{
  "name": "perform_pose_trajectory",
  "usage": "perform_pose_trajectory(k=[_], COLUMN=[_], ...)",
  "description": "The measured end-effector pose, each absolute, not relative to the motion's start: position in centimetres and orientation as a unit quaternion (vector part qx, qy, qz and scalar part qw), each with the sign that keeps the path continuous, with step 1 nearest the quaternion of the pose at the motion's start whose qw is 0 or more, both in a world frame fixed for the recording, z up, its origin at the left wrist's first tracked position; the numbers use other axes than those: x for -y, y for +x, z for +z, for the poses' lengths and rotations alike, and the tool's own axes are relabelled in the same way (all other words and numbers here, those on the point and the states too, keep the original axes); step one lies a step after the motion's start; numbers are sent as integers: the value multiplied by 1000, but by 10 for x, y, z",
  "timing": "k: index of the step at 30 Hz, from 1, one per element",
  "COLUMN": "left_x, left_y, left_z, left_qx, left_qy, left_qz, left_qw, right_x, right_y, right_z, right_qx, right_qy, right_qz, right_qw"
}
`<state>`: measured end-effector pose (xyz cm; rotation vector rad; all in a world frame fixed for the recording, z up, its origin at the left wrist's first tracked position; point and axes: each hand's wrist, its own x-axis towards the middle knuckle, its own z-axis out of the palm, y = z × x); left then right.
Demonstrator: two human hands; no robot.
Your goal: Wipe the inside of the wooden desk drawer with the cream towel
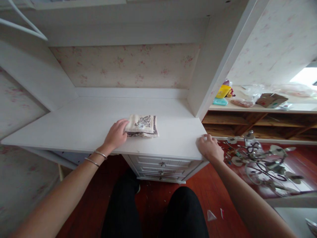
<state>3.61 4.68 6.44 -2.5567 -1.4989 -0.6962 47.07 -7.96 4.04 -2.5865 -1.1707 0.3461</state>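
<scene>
A folded cream cloth with a dark brown pattern and border (pixel 141 125) lies on the white desktop (pixel 99 112). A small pale label shows on its upper face. My left hand (pixel 117 133), with two metal bangles at the wrist, is closed on the cloth's left edge; its fingertips are partly hidden. At the desk's front right corner, my right hand (pixel 211 147) rests with curled fingers over the right edge. Its palm side is out of sight.
White drawers (pixel 160 168) stand under the desk. To the right, a metal chandelier (pixel 267 162) lies on the red floor (pixel 155 198). Beyond it, a low shelf unit (pixel 250 120) carries a yellow container (pixel 223 91), plastic bags and a cardboard box (pixel 271 99). White cables (pixel 27 24) hang upper left.
</scene>
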Motion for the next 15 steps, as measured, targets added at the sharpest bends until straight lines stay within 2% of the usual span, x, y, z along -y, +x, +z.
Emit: perform_pose_trajectory(k=[2, 6, 15], left_x=[-51, -51, -42], left_y=[8, -25, -24], left_z=[58, 35, 26], left_qx=[579, 710, 724], left_qy=[-774, -683, -677], left_qz=[-248, -167, -122], left_qw=[59, 49, 53], right_x=[79, 79, 81], right_y=[471, 471, 466], right_z=[40, 39, 43], right_qx=[403, 399, 391], right_qy=[-897, -899, -902], right_qz=[119, 116, 116], right_qw=[137, 138, 138])
